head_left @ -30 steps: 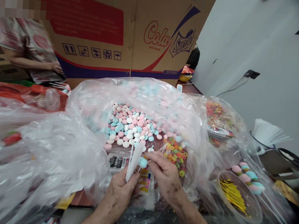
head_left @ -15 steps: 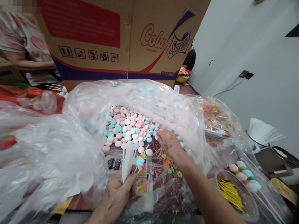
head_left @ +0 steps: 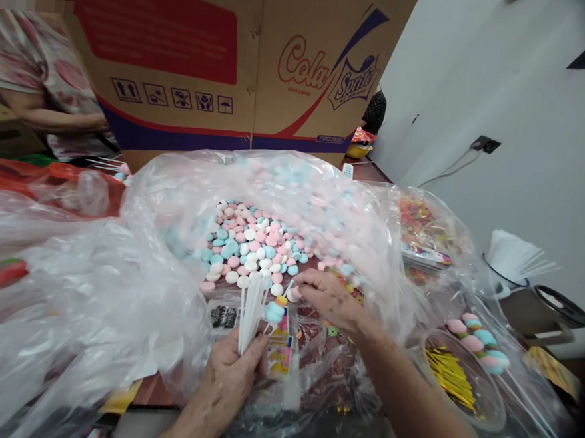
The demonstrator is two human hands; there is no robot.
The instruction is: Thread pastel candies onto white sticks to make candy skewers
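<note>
My left hand (head_left: 236, 368) is closed around a bundle of white sticks (head_left: 252, 313) that point upward. In the same grip is a skewer with a blue marshmallow (head_left: 274, 312) and an orange gummy piece (head_left: 281, 300) threaded on it; its bare tip sticks out above. My right hand (head_left: 328, 298) pinches a small pink marshmallow (head_left: 294, 293) at its fingertips, close to that tip. Ahead of both hands lies a heap of pink, white and blue marshmallows (head_left: 251, 243) in an opened clear plastic bag (head_left: 174, 191). Ring-shaped gummies (head_left: 333, 330) lie partly hidden under my right hand.
A large cardboard box (head_left: 184, 44) stands behind the bag. On the right are a clear tub (head_left: 497, 410) of yellow twist ties, finished marshmallow skewers (head_left: 484, 339) and a jug (head_left: 536, 313). Clear plastic (head_left: 76, 297) covers the left. Another person (head_left: 46, 88) is at the far left.
My right hand has moved from the edge of the marshmallow heap left and down to the skewer's tip, with a pink marshmallow at its fingertips. My left hand stays almost in place.
</note>
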